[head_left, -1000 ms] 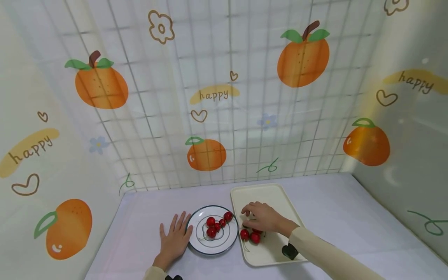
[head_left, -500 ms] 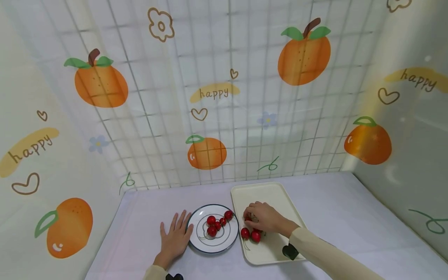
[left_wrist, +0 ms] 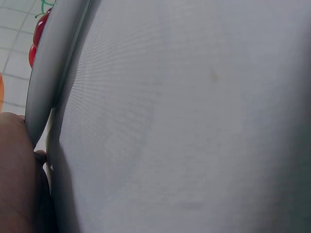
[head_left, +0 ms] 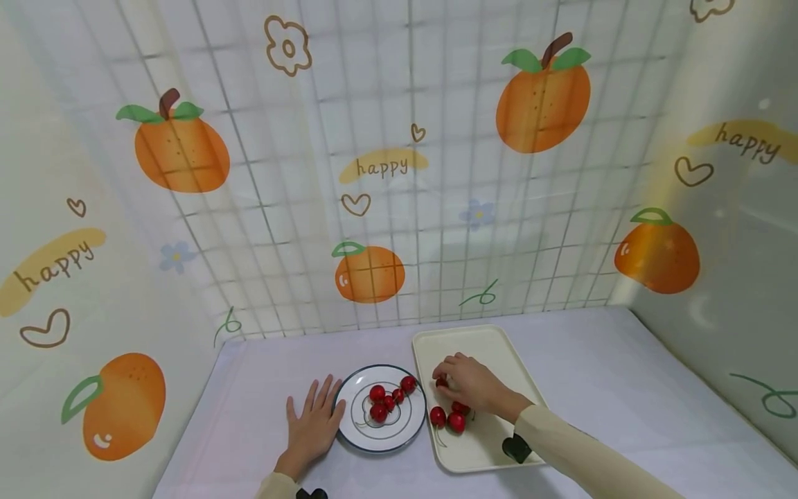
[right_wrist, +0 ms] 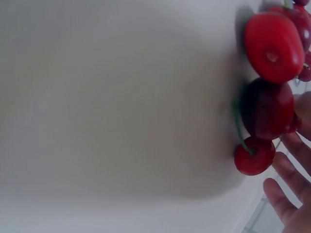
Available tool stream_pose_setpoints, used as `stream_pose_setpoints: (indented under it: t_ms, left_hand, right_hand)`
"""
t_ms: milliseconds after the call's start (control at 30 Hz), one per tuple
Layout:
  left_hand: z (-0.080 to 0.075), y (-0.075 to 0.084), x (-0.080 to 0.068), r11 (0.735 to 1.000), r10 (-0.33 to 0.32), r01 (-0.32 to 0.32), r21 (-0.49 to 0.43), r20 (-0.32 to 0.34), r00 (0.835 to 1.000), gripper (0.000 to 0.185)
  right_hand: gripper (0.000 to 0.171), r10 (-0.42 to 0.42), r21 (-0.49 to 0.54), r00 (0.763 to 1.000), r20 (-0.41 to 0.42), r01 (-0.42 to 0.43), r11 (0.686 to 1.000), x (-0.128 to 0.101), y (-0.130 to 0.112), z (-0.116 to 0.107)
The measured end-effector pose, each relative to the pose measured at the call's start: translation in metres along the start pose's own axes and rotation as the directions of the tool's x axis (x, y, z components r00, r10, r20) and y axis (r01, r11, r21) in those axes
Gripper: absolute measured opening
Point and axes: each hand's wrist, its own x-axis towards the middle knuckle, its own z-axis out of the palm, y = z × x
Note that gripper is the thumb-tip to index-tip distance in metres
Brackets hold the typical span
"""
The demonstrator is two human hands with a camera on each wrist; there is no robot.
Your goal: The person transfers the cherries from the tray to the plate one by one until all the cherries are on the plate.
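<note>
Right hand pinches cherry over tray; wall print reads "happy".

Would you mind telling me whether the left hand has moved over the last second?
No; the left hand rests flat against the plate's left rim, as before.

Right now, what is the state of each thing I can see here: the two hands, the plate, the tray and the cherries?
Left hand: flat on the table, fingers straight, touching the plate's rim.
Right hand: over the tray, fingers curled round one red cherry.
Round white plate with dark rim: upright, holding several cherries.
Cream rectangular tray: flat on the table, a few loose cherries near its left edge.
</note>
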Motion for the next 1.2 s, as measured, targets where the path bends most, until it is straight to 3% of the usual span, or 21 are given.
stream_pose_setpoints:
  t_ms: [367, 533, 667, 867, 1200]
  left_hand:
    - [0.001, -0.001, 0.001, 1.000, -0.007, 0.007, 0.001, 0.014, 1.000, 0.061]
    - [0.002, -0.001, 0.000, 1.000, -0.005, 0.005, 0.002, 0.011, 1.000, 0.061]
    - [0.003, -0.002, 0.002, 1.000, -0.010, 0.010, 0.012, 0.009, 1.000, 0.061]
    - [0.005, -0.003, 0.003, 1.000, -0.013, 0.013, 0.009, -0.005, 1.000, 0.061]
    - [0.003, -0.001, 0.002, 1.000, -0.014, 0.014, 0.005, 0.004, 1.000, 0.061]
  right_hand:
    - [0.013, 0.000, 0.028, 0.999, -0.046, 0.001, 1.000, 0.012, -0.006, -0.002]
    - [0.020, 0.003, 0.028, 0.999, -0.053, -0.002, 1.000, 0.019, -0.017, 0.000]
    - [0.026, 0.048, 0.039, 0.998, -0.036, -0.047, 0.998, 0.025, -0.025, 0.004]
    - [0.021, 0.110, 0.083, 0.993, 0.031, -0.112, 0.990, 0.029, -0.037, 0.005]
    - [0.020, 0.064, 0.101, 0.998, 0.018, -0.065, 0.993, 0.032, -0.040, 0.015]
